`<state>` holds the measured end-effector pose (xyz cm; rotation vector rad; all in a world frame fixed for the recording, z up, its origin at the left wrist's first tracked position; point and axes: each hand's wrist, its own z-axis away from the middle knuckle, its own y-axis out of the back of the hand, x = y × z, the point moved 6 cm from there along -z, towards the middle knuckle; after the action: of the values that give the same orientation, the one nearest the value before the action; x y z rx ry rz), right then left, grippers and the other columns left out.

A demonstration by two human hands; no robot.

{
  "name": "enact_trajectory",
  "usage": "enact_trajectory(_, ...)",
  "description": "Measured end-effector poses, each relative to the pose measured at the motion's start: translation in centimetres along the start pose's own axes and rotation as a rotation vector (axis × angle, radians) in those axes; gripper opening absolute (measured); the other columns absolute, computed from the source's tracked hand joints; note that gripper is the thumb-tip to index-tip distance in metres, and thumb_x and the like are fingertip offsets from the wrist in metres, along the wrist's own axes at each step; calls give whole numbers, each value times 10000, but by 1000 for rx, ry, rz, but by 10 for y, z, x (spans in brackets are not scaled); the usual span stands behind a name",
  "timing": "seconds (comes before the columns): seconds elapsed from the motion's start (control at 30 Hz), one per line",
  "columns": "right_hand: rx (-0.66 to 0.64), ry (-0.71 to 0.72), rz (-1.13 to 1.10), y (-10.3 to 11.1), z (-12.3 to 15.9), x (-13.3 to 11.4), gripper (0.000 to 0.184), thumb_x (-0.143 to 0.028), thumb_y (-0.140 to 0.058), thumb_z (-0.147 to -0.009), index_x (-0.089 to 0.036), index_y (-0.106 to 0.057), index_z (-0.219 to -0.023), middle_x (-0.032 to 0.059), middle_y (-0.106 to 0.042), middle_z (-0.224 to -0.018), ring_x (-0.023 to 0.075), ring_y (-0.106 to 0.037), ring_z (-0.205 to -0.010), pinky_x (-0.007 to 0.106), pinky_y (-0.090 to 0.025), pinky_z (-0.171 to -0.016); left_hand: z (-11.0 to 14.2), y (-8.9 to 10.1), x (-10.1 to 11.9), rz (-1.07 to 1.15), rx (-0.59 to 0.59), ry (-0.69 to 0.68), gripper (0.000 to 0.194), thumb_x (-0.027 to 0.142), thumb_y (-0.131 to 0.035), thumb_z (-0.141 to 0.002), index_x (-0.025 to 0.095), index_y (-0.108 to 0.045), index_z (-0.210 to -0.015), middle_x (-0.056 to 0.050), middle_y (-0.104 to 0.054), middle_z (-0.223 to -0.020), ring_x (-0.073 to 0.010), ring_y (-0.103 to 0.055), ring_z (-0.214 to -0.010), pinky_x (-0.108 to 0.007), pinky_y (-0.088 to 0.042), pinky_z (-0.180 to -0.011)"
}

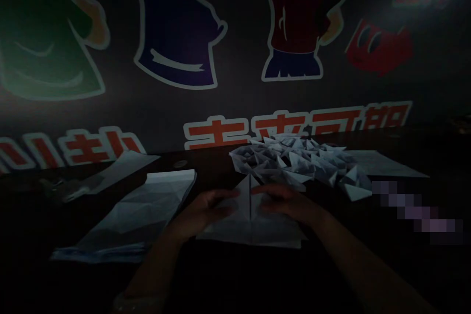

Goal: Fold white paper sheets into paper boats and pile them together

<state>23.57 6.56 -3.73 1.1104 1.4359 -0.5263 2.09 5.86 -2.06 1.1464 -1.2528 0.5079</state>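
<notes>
A partly folded sheet of white paper point(257, 233) lies on the dark table in front of me. Its top comes to a point, with two flaps meeting at a centre line. My left hand point(209, 208) rests on the left flap, fingers stretched inward and thumb apart. On the right flap lies my right hand point(289, 201), its fingers also extended toward the centre line. Both hands touch the paper from above; dim light blurs the fingertips. Just beyond is a heap of folded white paper pieces point(294, 154), pointed and boat-like.
Left of my hands lies a stack of creased white sheets point(136, 211). Behind it are another paper point(125, 167) and a crumpled clear wrapper point(61, 189). A flat sheet point(386, 163) lies right of the heap. The painted wall point(243, 98) stands behind the table. A pixelated patch covers something at right.
</notes>
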Motion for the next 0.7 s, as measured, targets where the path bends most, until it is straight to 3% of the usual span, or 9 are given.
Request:
enact_trajectory(0.1,-40,-35,22,-6,-3,5,432,-264,-711,-740,-285,-666,-1169,-20,-663,-889,107,-557,-665,236,-464,-608,2,-9,1,-13,-70,13,360,342,-714,-759,236,-683,-1101,-47,-666,-1213,-259,-587,-1127,-352,-444,-950)
enact_trajectory(0.23,-68,-17,-14,-12,-6,5,464,-242,-706,-732,-301,-651,-1189,-8,-679,-1035,134,-616,-827,271,-502,-746,-1,-16,0,-96,-84,11,361,377,-676,-786,224,-675,-1113,-52,-667,-1209,-261,-592,-1118,-358,-438,-960)
enact_trajectory(0.43,108,-19,38,2,-7,4,267,-366,-675,-776,-299,-741,-1026,14,-722,-1051,229,-637,-988,409,-468,-941,-8,-4,-3,-176,113,-14,411,355,-684,-755,231,-662,-1147,-43,-650,-1249,-267,-574,-1155,-372,-407,-1008)
enact_trajectory(0.57,164,-6,43,11,-8,8,261,-363,-669,-776,-303,-744,-1018,15,-724,-1049,239,-644,-977,432,-471,-937,-9,6,-3,-133,197,2,301,394,-669,-753,219,-711,-994,-49,-714,-1098,-256,-632,-1023,-376,-456,-933)
enact_trajectory(0.7,333,-30,64,25,-8,12,260,-319,-676,-750,-276,-752,-996,22,-727,-1008,242,-635,-978,425,-472,-917,-2,16,-1,-201,213,51,278,423,-646,-763,232,-724,-948,-41,-723,-1028,-265,-633,-989,-389,-458,-894)
